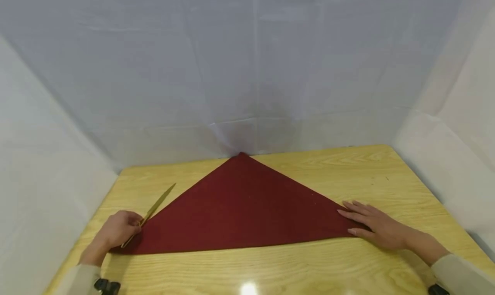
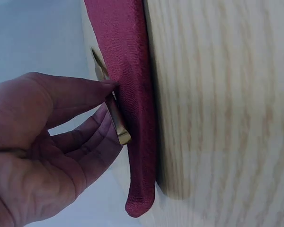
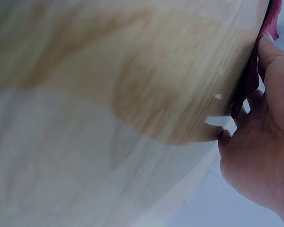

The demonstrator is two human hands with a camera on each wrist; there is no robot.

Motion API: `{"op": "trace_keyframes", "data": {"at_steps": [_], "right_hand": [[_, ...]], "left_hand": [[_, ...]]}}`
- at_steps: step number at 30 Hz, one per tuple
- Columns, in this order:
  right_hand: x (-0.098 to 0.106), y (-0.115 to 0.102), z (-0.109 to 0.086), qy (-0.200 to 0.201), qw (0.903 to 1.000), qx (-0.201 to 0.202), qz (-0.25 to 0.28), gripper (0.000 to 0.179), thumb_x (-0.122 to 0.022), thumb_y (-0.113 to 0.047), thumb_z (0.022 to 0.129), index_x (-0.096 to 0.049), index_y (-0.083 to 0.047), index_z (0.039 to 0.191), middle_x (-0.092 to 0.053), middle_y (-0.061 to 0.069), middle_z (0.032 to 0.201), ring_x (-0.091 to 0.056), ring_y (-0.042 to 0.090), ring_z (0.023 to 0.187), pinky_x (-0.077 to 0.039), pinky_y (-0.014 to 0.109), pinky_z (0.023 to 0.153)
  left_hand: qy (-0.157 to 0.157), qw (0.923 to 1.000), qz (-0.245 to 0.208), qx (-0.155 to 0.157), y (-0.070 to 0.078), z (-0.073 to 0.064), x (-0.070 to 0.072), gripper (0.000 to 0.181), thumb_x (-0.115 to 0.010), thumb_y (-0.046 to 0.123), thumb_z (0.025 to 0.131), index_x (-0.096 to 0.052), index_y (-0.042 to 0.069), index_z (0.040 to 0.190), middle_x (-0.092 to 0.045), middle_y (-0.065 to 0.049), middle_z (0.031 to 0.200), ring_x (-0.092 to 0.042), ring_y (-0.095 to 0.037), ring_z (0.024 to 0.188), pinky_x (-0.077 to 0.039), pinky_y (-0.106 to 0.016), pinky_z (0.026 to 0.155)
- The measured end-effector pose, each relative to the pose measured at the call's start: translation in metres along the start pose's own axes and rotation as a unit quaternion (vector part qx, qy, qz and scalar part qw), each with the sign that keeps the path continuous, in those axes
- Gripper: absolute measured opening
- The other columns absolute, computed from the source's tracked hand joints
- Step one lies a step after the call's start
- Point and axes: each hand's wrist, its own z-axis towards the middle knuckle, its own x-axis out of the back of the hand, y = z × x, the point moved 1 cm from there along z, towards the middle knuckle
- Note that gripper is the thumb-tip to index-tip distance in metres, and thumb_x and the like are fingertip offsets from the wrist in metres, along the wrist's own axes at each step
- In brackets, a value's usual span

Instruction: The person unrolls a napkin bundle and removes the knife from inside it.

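A dark red cloth napkin [image 1: 247,209], folded into a triangle, lies on the table with its peak at the back edge and its long side toward me. Over its left corner, my left hand [image 1: 121,228] pinches a gold table knife [image 1: 161,199] between thumb and fingers. The knife slants, blade tip up and to the right, just beside the napkin's left slope. In the left wrist view the squared handle end [image 2: 124,138] pokes out below the thumb. My right hand [image 1: 380,226] rests with fingers extended on the napkin's right corner, partly covering it.
The light wooden table [image 1: 328,265] runs back to a pale sheet wall [image 1: 247,71]. More white sheeting stands along the left side [image 1: 35,157] and the right side [image 1: 452,149]. A bright reflection shows near the front.
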Motion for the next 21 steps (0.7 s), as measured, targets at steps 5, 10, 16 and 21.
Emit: {"op": "trace_keyframes", "data": {"at_steps": [5, 10, 16, 21], "right_hand": [[-0.0013, -0.0001, -0.0004, 0.000, 1.0000, -0.003, -0.006, 0.048, -0.055, -0.025, 0.098, -0.046, -0.015, 0.144, -0.036, 0.016, 0.148, -0.030, 0.047, 0.132, -0.021, 0.044, 0.106], [0.0003, -0.0013, -0.0010, -0.004, 0.9999, -0.012, 0.008, 0.048, -0.055, -0.024, 0.098, -0.046, -0.014, 0.144, -0.035, 0.017, 0.149, -0.028, 0.048, 0.133, -0.024, 0.058, 0.101], [0.0014, -0.0008, -0.0023, -0.005, 0.9998, -0.016, 0.006, 0.047, -0.054, -0.024, 0.099, -0.045, -0.015, 0.144, -0.035, 0.016, 0.149, -0.027, 0.047, 0.133, -0.023, 0.056, 0.102], [0.0000, 0.0010, -0.0032, 0.002, 1.0000, -0.009, 0.003, 0.047, -0.055, -0.024, 0.099, -0.046, -0.015, 0.144, -0.035, 0.016, 0.149, -0.028, 0.045, 0.133, -0.017, 0.040, 0.108]], "left_hand": [[0.010, 0.9997, -0.019, 0.014, -0.0016, -0.0017, 0.0003, 0.023, -0.070, 0.004, 0.079, -0.067, -0.010, 0.097, -0.069, -0.016, 0.086, -0.065, -0.035, 0.081, -0.051, -0.049, 0.074], [0.027, 0.9984, -0.041, 0.029, -0.0019, -0.0032, 0.0004, 0.027, -0.070, 0.004, 0.080, -0.065, -0.012, 0.101, -0.068, -0.018, 0.088, -0.065, -0.035, 0.082, -0.052, -0.047, 0.072], [0.069, 0.9946, -0.070, 0.032, -0.0027, -0.0047, -0.0031, 0.030, -0.069, 0.002, 0.082, -0.063, -0.015, 0.106, -0.068, -0.021, 0.091, -0.066, -0.033, 0.080, -0.052, -0.036, 0.065], [0.091, 0.9928, -0.071, 0.033, -0.0011, 0.0017, -0.0038, 0.030, -0.069, 0.003, 0.084, -0.063, -0.015, 0.107, -0.068, -0.023, 0.094, -0.066, -0.031, 0.078, -0.052, -0.037, 0.065]]}}
